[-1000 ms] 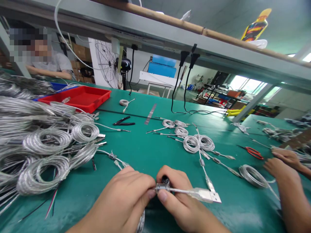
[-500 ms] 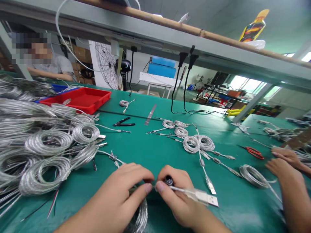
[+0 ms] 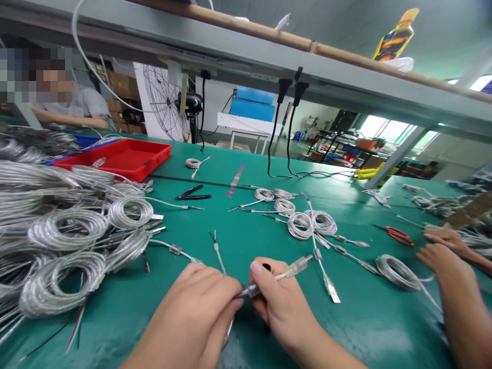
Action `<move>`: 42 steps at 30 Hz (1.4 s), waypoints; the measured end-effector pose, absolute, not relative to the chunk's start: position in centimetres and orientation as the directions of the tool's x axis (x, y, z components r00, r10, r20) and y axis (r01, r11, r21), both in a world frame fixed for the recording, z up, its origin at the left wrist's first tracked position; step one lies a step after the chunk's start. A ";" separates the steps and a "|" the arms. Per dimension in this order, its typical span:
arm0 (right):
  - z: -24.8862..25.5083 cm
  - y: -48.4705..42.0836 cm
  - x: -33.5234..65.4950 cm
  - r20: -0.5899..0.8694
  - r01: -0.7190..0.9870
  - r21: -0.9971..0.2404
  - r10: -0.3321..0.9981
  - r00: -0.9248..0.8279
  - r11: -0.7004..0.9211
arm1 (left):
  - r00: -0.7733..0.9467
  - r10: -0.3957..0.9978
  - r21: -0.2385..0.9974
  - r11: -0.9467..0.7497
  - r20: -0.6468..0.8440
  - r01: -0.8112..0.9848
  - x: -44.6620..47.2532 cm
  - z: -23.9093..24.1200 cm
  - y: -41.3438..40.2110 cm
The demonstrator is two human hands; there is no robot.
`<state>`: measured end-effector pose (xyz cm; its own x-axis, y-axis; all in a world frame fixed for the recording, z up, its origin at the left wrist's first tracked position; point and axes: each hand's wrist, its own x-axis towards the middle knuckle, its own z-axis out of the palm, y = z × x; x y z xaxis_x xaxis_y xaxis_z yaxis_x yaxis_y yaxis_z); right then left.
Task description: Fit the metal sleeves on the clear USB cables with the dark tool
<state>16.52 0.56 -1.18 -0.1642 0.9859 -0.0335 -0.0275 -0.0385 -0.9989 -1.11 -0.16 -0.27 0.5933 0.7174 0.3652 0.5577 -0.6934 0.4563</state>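
My left hand (image 3: 202, 305) is closed around a clear-jacketed silver USB cable near the bottom middle. The cable's coil is mostly hidden beneath that hand, and a stripped wire end (image 3: 216, 245) sticks out above it. My right hand (image 3: 284, 302) pinches the same USB cable (image 3: 282, 275) at a thick grey bead (image 3: 252, 290), beside my left fingertips. Its USB plug (image 3: 302, 265) points up and right. A black rod-like tool (image 3: 266, 328) runs through my right fist; its kind is hidden.
Piled cable coils (image 3: 69, 228) cover the left, beside a red tray (image 3: 154, 163). Black-handled cutters (image 3: 194, 193), a metal strip (image 3: 236, 180), several coils (image 3: 300, 226) and red-handled scissors (image 3: 400, 236) lie ahead. A co-worker's hands (image 3: 448, 256) are at right; another person sits behind left.
The USB plug has swung from pointing right and down to up and right. My right hand has turned, standing the black tool upright. A stripped wire end now shows above my left hand.
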 end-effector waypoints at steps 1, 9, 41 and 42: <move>-1.2 0.6 16.5 -0.046 -0.057 -0.997 0.985 -0.166 -0.056 | 0.591 0.713 0.472 -0.697 0.377 0.540 -1.2 -0.2 -0.2; -1.1 0.4 17.2 0.122 0.035 -0.990 0.965 -0.234 0.133 | 0.537 0.743 0.597 -0.655 0.400 0.463 -1.4 0.5 -0.1; -0.6 -0.1 17.7 0.487 0.548 -0.576 0.794 -0.365 0.606 | 0.510 0.830 0.771 -0.473 0.227 0.426 -1.2 1.1 -0.8; -0.6 0.0 17.6 0.497 0.541 -0.582 0.792 -0.354 0.607 | 0.494 0.844 0.794 -0.440 0.207 0.419 -1.2 1.1 -0.9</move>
